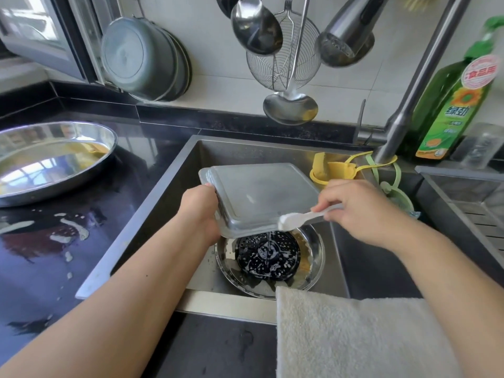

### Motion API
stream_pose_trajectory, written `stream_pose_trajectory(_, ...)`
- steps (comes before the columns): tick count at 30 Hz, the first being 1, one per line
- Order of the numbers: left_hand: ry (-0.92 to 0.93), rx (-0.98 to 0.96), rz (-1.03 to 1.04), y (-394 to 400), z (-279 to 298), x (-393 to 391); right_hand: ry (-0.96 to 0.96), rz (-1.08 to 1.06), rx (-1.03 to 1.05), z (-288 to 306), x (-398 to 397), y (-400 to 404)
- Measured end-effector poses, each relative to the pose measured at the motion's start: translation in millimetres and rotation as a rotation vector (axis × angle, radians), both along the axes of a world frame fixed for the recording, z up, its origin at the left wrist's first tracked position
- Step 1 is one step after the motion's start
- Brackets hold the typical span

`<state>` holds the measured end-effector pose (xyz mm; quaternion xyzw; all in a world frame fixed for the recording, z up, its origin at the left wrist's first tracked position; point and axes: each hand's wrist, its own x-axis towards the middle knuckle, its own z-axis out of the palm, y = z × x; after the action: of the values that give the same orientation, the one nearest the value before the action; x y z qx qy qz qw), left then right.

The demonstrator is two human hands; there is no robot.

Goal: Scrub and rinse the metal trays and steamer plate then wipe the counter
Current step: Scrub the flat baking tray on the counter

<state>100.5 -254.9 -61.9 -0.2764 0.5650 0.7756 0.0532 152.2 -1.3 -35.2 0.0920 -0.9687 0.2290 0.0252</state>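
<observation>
The square metal tray (259, 197) is tilted, underside up, over the sink (174, 186). The left hand (203, 211) grips its left edge; the right hand (357, 211) pinches a soapy white brush (302, 218) at its near corner. Below lies the perforated steamer plate (268, 256), apparently in a round tray. An oval tray (51, 159) sits on the wet counter (41, 255).

Item: green dish soap bottle (452, 105), standing at the back right corner of the counter (152, 148), beside the faucet
Main label text: large Chinese characters "绿劲" in green, under a sunflower graphic
Upper label: pinkish round sticker with red characters, too blurred to read
Lower label: small print and orange badge, unreadable
Other items: no legible text seen
</observation>
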Motion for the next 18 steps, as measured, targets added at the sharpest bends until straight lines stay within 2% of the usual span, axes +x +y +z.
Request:
stream_pose_trajectory(2,-0.007,-0.014,0.005,-2,-1,0,0.029,0.056,0.021,-1,3,-12)
stream_pose_trajectory(7,-0.037,0.042,0.04,-8,3,-5,0.073,-0.205,0.015,7,-3,41)
stream_pose_trajectory(11,-0.019,0.038,0.01,1,-1,-1,0.002,-0.017,0.041,-2,2,0)
stream_pose_trajectory(13,-0.036,0.033,0.019,-2,0,-1,0.033,0.009,0.039,-2,2,-6)
stream_pose_trajectory(18,-0.059,0.07,0.049,-10,1,-7,0.11,-0.227,0.027,5,-2,46)
